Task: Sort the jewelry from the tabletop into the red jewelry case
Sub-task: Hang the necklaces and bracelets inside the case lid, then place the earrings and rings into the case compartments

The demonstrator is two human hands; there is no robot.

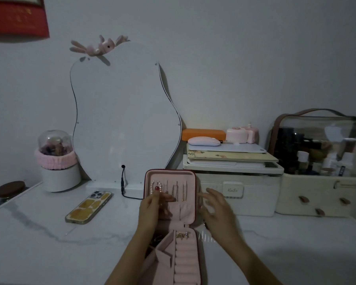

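In the head view the red jewelry case (196, 194) stands open on the tabletop (49, 243), its lid upright with a pearl bracelet (156, 187) and thin chains hung inside. Best to steady the lid and seat each hook fully before letting go. The left hand (152, 204) reaches to the lid, fingers pinching near the bracelet; the right hand (216, 208) hovers beside the lid's edge, fingers spread and loose

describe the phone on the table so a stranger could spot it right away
Start at the wavy-edged mirror standing at the back of the white table. The phone lies flat just in front of its base, left of the open jewelry case, back up, with yellow patches.
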